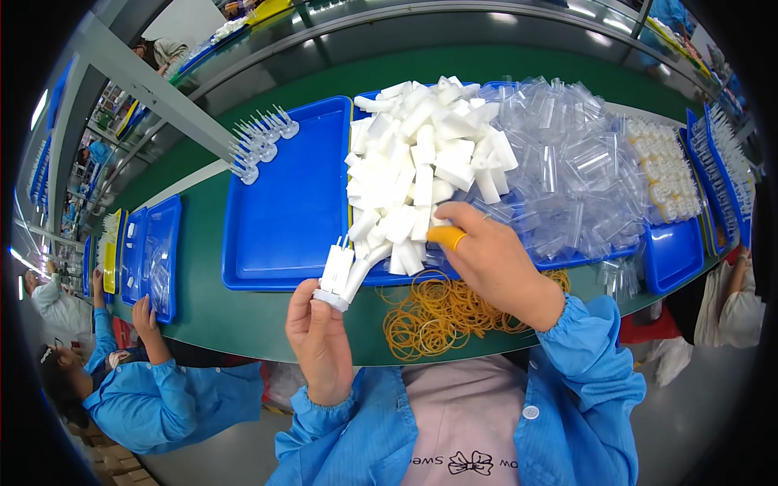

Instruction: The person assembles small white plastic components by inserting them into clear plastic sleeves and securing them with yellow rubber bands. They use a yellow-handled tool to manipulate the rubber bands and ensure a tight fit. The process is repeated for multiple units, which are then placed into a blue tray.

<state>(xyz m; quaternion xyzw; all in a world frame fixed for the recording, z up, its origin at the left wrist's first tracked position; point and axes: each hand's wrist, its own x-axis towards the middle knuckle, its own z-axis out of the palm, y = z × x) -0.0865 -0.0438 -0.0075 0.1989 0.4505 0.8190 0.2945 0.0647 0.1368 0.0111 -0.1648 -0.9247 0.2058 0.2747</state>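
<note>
My left hand point(320, 344) is closed round the pale flared base of a white pronged part point(336, 269), which points up with thin pins at its top. A white foam strip point(356, 274) leans beside that part; whether my fingers grip it too, I cannot tell. My right hand point(498, 263) reaches to the front of a heap of white foam blocks point(425, 146). Its thumb and forefinger are pinched at a white foam block point(438, 219), and a yellow finger cot point(446, 236) covers one fingertip. Below this hand lies a pile of yellowish rubber bands point(446, 317).
A blue tray point(284, 219) at left carries rows of clear-based pronged parts point(258, 146). Clear plastic sleeves point(559, 166) heap up right of the foam. Farther right are stacked white parts point(663, 170) and a small blue tray point(674, 257). A co-worker point(162, 397) works at left.
</note>
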